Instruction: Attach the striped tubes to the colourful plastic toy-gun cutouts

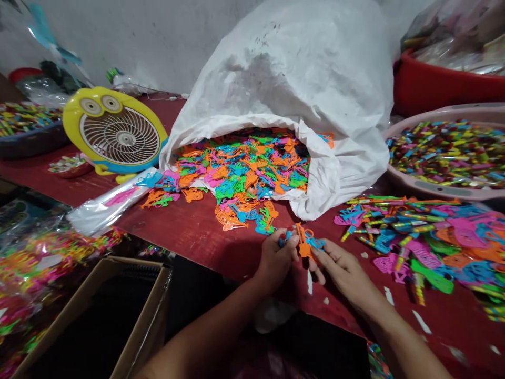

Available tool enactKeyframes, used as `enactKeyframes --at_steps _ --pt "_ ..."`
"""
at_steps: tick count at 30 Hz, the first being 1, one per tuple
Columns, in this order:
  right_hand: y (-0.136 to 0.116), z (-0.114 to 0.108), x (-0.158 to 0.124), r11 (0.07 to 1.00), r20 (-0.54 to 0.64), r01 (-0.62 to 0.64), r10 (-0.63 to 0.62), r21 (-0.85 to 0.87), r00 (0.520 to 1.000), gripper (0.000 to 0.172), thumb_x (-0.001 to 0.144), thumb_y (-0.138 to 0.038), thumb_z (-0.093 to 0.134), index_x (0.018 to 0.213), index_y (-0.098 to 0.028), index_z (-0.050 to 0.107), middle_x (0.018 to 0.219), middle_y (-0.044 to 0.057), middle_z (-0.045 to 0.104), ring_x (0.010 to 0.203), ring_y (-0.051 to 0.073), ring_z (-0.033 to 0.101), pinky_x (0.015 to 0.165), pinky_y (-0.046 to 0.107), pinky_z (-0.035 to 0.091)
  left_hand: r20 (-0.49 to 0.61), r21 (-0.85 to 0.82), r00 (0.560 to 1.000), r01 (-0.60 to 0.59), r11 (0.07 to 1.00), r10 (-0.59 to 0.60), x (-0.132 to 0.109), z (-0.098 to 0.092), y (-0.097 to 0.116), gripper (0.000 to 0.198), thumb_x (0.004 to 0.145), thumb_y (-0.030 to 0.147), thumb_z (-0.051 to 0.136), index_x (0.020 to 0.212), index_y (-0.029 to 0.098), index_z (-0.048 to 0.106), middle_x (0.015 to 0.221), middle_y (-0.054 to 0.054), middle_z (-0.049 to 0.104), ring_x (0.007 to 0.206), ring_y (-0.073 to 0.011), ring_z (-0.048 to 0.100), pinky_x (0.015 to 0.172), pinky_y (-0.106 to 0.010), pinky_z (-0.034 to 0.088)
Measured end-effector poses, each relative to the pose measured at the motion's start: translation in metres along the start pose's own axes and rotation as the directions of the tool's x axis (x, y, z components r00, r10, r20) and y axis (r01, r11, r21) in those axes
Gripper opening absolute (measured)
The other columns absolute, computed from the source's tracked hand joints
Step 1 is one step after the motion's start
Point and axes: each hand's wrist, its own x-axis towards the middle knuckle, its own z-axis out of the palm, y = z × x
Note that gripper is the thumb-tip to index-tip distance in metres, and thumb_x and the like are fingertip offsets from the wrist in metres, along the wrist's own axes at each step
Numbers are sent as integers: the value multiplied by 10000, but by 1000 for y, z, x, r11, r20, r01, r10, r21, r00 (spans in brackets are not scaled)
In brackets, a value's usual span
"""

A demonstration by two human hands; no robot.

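Note:
Above the table's front edge, my left hand (273,260) is closed, pinching a small blue plastic piece (284,238) between thumb and fingers. My right hand (344,268) faces it, its fingers closed on blue plastic pieces (315,242). An orange plastic piece (303,246) stands between the two hands; which of them grips it is unclear. Just behind lies a small pile of orange, blue and green plastic pieces (240,215). It spills from a large white sack (311,79), whose mouth shows many more such flat, openwork pieces (252,163).
A heap of coloured pieces and striped sticks (434,237) covers the red table (189,237) at right, before a pink basin (430,113) and a red tub (442,79). Left are a yellow fan (126,138), clear plastic bags (114,202) and an open cardboard box (158,295).

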Motion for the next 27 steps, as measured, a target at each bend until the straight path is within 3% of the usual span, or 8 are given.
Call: enactKeyframes --at_steps 4,8,10,13,19,24,27 --pt "2 6 -5 989 -137 12 8 147 991 274 967 -436 525 883 -184 590 674 -7 619 550 115 527 594 251 436 17 13 1000 -14 1000 14 -3 -1 -4 257 835 405 654 902 158 686 600 16 565 563 -110 483 594 -245 391" --pt "-5 9 -11 977 -249 58 -5 206 968 215 929 -412 595 963 -200 598 724 -2 632 644 144 590 650 271 483 47 -9 996 -77 997 77 -8 4 -5 237 780 371 720 902 167 736 817 -47 672 740 -161 590 727 -291 475" --pt "-11 11 -14 988 -358 76 -21 138 933 211 907 -412 625 934 -203 611 736 -4 618 674 139 583 639 249 481 68 -29 997 -27 999 29 -10 6 -5 224 782 341 715 908 159 741 785 -37 674 677 -137 581 690 -276 477" --pt "-21 19 -17 997 -508 61 -29 47 861 229 890 -432 638 880 -206 603 650 -32 556 558 107 513 505 204 422 65 -28 996 61 998 -59 -12 9 -4 219 775 315 708 906 142 737 744 -26 669 588 -103 557 589 -233 446" --pt "-27 43 -15 988 -581 130 -57 84 812 288 854 -464 673 953 -224 549 616 -39 614 444 120 548 424 222 453 41 -93 998 46 995 -42 -13 13 -13 179 728 300 720 724 139 641 579 21 572 511 -92 506 524 -218 404" --pt "-15 53 -15 988 -678 78 -147 -131 720 320 863 -479 653 1010 -216 549 608 -32 631 413 128 549 401 223 428 -82 109 994 -68 992 77 -14 14 -17 82 722 165 635 660 155 581 580 44 522 549 -79 431 538 -208 350" --pt "-8 53 -15 947 -680 7 -235 -320 694 309 875 -476 631 1013 -205 575 639 -14 645 482 141 582 455 229 436 -43 236 990 -119 964 133 -16 11 -16 77 770 162 591 698 168 566 622 45 509 592 -92 438 569 -215 362"
